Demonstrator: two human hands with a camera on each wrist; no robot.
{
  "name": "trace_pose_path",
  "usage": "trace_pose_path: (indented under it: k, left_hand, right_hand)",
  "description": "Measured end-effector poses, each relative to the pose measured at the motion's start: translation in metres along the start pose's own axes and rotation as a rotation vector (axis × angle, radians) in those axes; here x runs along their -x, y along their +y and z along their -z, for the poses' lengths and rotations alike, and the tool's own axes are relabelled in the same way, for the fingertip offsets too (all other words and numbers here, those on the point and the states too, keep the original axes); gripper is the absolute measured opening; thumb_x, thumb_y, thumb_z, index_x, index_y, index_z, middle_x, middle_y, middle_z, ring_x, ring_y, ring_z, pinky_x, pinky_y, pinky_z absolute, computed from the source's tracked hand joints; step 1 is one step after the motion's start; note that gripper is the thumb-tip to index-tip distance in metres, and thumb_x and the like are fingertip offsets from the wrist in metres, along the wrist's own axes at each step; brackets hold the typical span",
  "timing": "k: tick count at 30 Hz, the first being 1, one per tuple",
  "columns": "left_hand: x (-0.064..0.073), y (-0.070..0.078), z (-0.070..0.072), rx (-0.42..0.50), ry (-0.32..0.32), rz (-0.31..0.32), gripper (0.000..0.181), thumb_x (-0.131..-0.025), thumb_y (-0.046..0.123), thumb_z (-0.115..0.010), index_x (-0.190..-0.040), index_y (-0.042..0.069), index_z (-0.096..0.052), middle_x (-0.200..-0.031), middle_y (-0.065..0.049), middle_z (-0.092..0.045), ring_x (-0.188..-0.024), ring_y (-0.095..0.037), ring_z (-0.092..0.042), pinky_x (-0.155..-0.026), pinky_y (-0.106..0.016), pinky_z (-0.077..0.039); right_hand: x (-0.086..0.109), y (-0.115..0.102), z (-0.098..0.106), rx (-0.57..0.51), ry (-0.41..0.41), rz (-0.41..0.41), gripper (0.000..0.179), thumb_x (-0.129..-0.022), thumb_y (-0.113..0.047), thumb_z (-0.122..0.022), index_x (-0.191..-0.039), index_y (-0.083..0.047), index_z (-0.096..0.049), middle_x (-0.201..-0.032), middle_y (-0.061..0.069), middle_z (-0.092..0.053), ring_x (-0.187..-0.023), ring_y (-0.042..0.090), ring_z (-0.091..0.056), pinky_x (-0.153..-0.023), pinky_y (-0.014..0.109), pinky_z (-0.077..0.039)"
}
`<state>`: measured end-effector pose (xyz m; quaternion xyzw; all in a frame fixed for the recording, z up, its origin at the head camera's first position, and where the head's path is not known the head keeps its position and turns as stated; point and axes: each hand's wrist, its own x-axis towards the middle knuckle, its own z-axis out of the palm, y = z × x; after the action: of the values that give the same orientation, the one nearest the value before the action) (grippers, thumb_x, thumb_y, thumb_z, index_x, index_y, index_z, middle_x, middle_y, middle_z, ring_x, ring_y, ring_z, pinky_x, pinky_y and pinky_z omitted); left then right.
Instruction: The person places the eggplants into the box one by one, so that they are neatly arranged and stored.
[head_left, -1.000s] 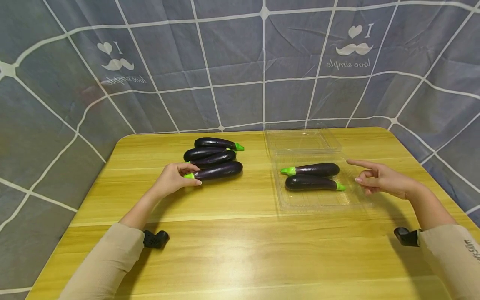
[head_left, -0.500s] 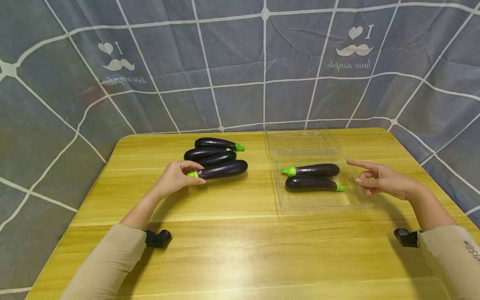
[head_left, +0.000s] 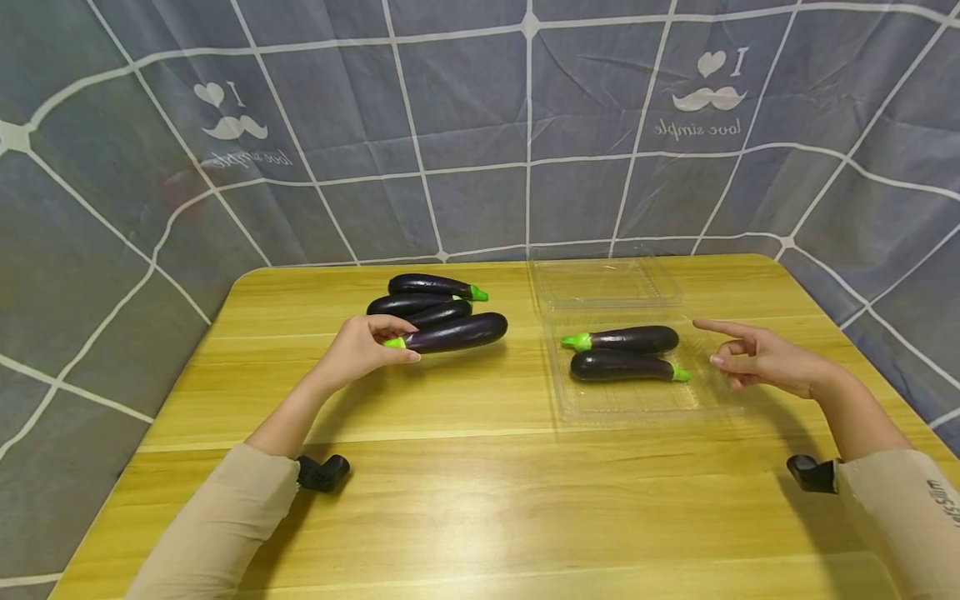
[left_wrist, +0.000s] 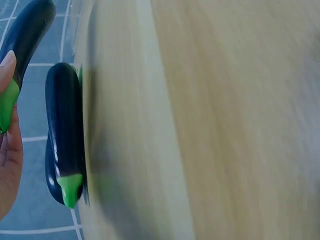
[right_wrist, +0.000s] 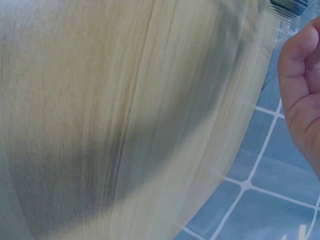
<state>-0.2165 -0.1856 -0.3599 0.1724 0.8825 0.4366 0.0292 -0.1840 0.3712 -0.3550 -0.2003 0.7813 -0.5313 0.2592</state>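
My left hand (head_left: 360,354) pinches a dark purple eggplant (head_left: 461,333) by its green stem end. In the left wrist view this held eggplant (left_wrist: 30,32) is off the table, apart from the others. Several more eggplants (head_left: 431,285) lie together just behind it, partly hidden by it. To the right, two eggplants (head_left: 633,340) rest side by side in a clear plastic container (head_left: 652,410), their stems facing opposite ways. Beside that container's right edge hovers my right hand (head_left: 768,358), index finger extended, the others loosely bent, holding nothing.
The container's clear lid (head_left: 607,283) lies folded back toward the far table edge. Everything stands on a yellow wooden table (head_left: 480,500). A grey curtain (head_left: 480,117) with white lines hangs behind and at the sides.
My left hand has lifted the eggplant and carried it slightly right and away from me. The right hand and the eggplants in the container have stayed put.
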Motion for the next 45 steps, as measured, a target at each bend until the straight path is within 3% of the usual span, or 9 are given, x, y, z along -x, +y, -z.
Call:
trace_pose_path:
  k: [11,17,25,45]
  left_hand:
    - [-0.004,0.011,-0.006,-0.004,-0.001,-0.024,0.038,-0.070,0.026,-0.083,-0.102,0.009,-0.071,-0.092,-0.003,-0.067,-0.080,-0.019,-0.055,-0.070,-0.032,-0.046]
    - [-0.006,0.015,-0.009,0.005,-0.005,-0.026,0.039,-0.070,0.025,-0.083,-0.103,0.009,-0.071,-0.094,-0.005,-0.067,-0.080,-0.019,-0.055,-0.071,-0.033,-0.046]
    - [-0.008,0.024,-0.012,0.017,-0.010,-0.038,0.039,-0.069,0.025,-0.083,-0.102,0.009,-0.071,-0.093,-0.004,-0.067,-0.080,-0.019,-0.054,-0.071,-0.033,-0.045]
    - [-0.024,0.049,-0.033,0.068,-0.040,-0.095,0.037,-0.068,0.022,-0.084,-0.100,0.010,-0.072,-0.090,-0.002,-0.067,-0.080,-0.019,-0.055,-0.071,-0.032,-0.046]
  right_hand:
    - [-0.002,0.001,0.001,0.004,0.003,-0.007,0.065,-0.098,-0.005,-0.045,-0.149,-0.001,-0.006,-0.074,0.002,-0.053,-0.060,0.017,-0.052,-0.056,0.037,-0.049]
    - [-0.001,0.001,0.001,0.000,0.005,-0.008,0.064,-0.098,-0.005,-0.046,-0.150,-0.005,-0.009,-0.074,0.002,-0.053,-0.060,0.017,-0.052,-0.056,0.036,-0.049]
    - [-0.001,0.000,0.000,0.002,0.015,-0.013,0.065,-0.098,-0.005,-0.046,-0.149,-0.001,-0.007,-0.075,0.007,-0.052,-0.060,0.017,-0.052,-0.056,0.037,-0.049]
    - [0.000,0.001,-0.001,0.007,0.013,-0.008,0.062,-0.098,-0.006,-0.046,-0.151,-0.014,-0.014,-0.076,0.005,-0.052,-0.060,0.019,-0.051,-0.057,0.038,-0.049]
